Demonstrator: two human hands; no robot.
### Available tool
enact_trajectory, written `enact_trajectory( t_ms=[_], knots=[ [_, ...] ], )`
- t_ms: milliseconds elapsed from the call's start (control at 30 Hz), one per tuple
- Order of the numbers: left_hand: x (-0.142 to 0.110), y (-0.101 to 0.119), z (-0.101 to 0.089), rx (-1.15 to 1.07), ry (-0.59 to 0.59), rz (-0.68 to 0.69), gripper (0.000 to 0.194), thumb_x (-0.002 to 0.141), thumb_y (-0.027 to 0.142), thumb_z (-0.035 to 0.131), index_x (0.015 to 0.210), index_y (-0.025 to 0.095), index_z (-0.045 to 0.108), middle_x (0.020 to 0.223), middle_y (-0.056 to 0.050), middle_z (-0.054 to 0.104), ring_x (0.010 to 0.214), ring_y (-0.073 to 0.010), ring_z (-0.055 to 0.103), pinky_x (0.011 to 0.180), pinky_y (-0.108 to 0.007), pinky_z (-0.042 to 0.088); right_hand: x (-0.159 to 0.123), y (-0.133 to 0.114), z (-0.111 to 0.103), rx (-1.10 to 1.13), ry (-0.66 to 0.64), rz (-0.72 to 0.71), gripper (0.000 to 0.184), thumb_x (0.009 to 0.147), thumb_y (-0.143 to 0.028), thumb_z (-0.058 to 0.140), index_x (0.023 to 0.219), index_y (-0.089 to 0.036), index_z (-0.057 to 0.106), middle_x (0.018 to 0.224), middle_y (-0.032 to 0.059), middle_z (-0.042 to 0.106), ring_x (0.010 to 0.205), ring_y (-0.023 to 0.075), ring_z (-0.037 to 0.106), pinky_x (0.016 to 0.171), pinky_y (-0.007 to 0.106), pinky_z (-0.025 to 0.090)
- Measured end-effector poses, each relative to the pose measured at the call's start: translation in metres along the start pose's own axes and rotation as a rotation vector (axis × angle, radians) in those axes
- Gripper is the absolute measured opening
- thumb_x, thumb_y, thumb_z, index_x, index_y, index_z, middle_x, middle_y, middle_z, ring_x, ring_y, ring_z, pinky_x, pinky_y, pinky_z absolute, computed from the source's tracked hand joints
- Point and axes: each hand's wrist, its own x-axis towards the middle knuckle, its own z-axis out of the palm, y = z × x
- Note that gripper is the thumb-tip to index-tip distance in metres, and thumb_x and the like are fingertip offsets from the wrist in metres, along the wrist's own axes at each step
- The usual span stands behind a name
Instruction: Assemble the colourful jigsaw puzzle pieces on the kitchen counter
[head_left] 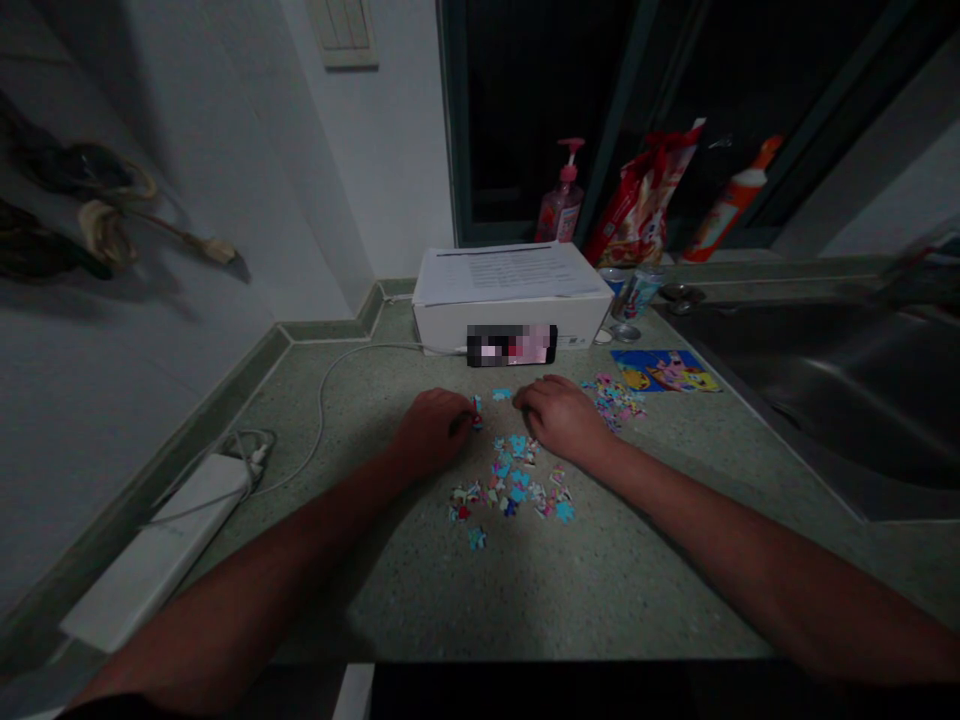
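My left hand (433, 428) rests on the counter, thumb and fingertips pinched at a small red, white and blue jigsaw puzzle piece (477, 412). Opposite it, my right hand (561, 415) has its fingers curled down; whatever lies under the fingertips is hidden. Between the hands, slightly farther off, is a light blue puzzle piece (501, 394). Loose puzzle pieces (519, 480) spread over the counter nearer to me, blue ones among them. Just beyond my right wrist lies a second pile of mixed pink, yellow and purple pieces (616, 400).
A phone (512, 346) leans on a white box (517, 300), its cable running left to a power strip (169, 550). A colourful cartoon picture (664, 370) lies beside the sink (840, 400). Cans (641, 290), a pump bottle (560, 200) and a red bag (645, 195) stand behind.
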Motion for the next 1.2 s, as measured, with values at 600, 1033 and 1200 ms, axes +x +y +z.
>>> enact_trajectory(
  t_ms=[600,1033,1200],
  knots=[
    [-0.009,0.019,-0.027,-0.089,-0.159,-0.121,0.016,0.098,0.026,0.069,0.109,0.023,0.080,0.105,-0.007,0.080,0.095,-0.0250,0.071,0.088,-0.038,0.053,0.001,0.003,0.002,0.012,-0.010,-0.014,0.029,0.091,-0.004,0.057,0.102,-0.018,0.080,0.100,0.0107,0.082,0.096,0.0262,0.071,0.103,0.043,0.046],
    [-0.015,0.036,-0.033,-0.286,-0.535,0.048,0.013,0.096,0.027,0.074,0.103,0.020,0.082,0.098,-0.004,0.081,0.084,-0.0186,0.071,0.074,-0.029,0.045,0.001,-0.001,-0.002,0.005,-0.034,0.013,0.030,0.092,-0.003,0.058,0.105,-0.014,0.081,0.104,0.0130,0.083,0.100,0.0269,0.072,0.109,0.044,0.046],
    [-0.017,0.036,-0.030,-0.281,-0.514,0.036,0.012,0.094,0.022,0.074,0.102,0.021,0.082,0.098,-0.003,0.082,0.084,-0.0184,0.071,0.073,-0.029,0.045,0.000,-0.001,-0.002,0.017,-0.024,0.004,0.030,0.090,-0.002,0.058,0.103,-0.016,0.080,0.103,0.0115,0.083,0.098,0.0261,0.071,0.108,0.044,0.046]
  ],
)
